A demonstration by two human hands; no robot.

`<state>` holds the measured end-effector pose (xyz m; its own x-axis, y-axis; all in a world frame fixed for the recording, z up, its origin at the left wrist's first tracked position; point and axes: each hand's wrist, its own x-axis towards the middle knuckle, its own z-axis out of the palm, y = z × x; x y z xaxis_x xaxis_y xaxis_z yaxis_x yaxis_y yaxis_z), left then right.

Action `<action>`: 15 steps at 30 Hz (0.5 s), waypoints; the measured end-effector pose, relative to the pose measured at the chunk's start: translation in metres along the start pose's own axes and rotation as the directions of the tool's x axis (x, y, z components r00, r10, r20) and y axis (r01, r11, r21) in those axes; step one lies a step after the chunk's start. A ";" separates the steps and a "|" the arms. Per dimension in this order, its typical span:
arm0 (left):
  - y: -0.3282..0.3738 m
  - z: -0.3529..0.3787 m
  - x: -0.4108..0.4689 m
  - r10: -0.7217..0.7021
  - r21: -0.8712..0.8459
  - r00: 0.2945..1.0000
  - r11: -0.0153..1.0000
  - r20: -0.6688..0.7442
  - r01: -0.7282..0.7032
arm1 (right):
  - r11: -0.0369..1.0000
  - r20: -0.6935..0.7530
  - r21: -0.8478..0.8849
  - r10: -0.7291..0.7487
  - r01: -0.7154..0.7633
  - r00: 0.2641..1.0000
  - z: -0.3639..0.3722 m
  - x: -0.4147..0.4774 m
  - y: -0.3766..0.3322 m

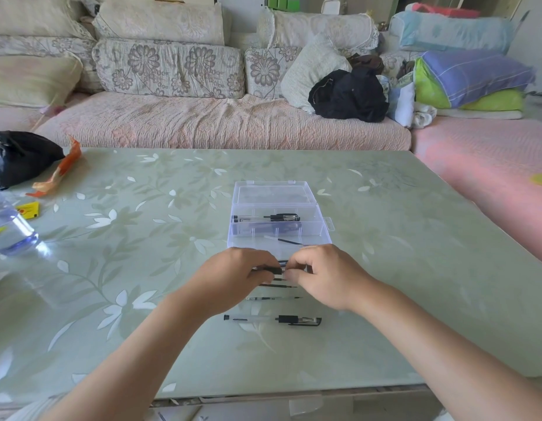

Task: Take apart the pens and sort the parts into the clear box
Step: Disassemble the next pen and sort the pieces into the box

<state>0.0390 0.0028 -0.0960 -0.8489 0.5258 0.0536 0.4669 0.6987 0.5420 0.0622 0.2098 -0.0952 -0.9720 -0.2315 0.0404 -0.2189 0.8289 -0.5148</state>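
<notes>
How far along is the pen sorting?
Done: the clear plastic box holds black-and-clear pen parts in its far compartment and a thin black refill in the next. In hand: left hand and right hand pinch a partly hidden pen before the box. Remaining: an uncapped clear pen and a capped clear pen on the green glass table.

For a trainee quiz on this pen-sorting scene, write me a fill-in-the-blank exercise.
1. The left hand and right hand grip one pen just in front of the clear box, whose lid is ____.
2. The capped pen lying nearest the person has a ____ cap.
3. The black bag lies on the ____ side of the table.

Missing words: open; black; left.
</notes>
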 end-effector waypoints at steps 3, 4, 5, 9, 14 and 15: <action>0.001 0.002 0.001 0.000 0.011 0.999 1.000 -0.032 0.001 | 0.999 0.009 0.037 0.016 -0.017 1.000 -0.005 -0.002 0.002; 0.001 0.002 0.001 -0.014 0.013 0.999 1.000 -0.035 0.015 | 0.999 0.003 0.046 0.028 -0.028 1.000 -0.009 -0.004 0.003; 0.000 0.002 0.001 -0.025 0.017 0.999 1.000 -0.033 0.026 | 0.998 -0.014 0.044 0.044 -0.043 0.999 -0.014 -0.005 0.005; 0.000 0.004 0.001 -0.052 0.031 0.999 0.998 -0.015 0.052 | 0.980 -0.076 -0.116 0.150 -0.159 0.986 -0.034 -0.011 0.018; 0.001 0.007 0.002 -0.060 0.100 0.998 0.993 -0.028 0.062 | 0.919 -0.001 -0.293 0.274 -0.263 0.962 -0.036 -0.020 0.029; 0.002 0.007 0.002 -0.061 0.103 0.998 0.993 -0.027 0.063 | 0.910 0.004 -0.312 0.289 -0.274 0.957 -0.034 -0.021 0.029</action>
<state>0.0400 0.0086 -0.1009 -0.8821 0.4690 0.0434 0.4353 0.7767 0.4552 0.0736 0.2561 -0.0818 -0.9934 0.0166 -0.1134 0.0405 0.9765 -0.2119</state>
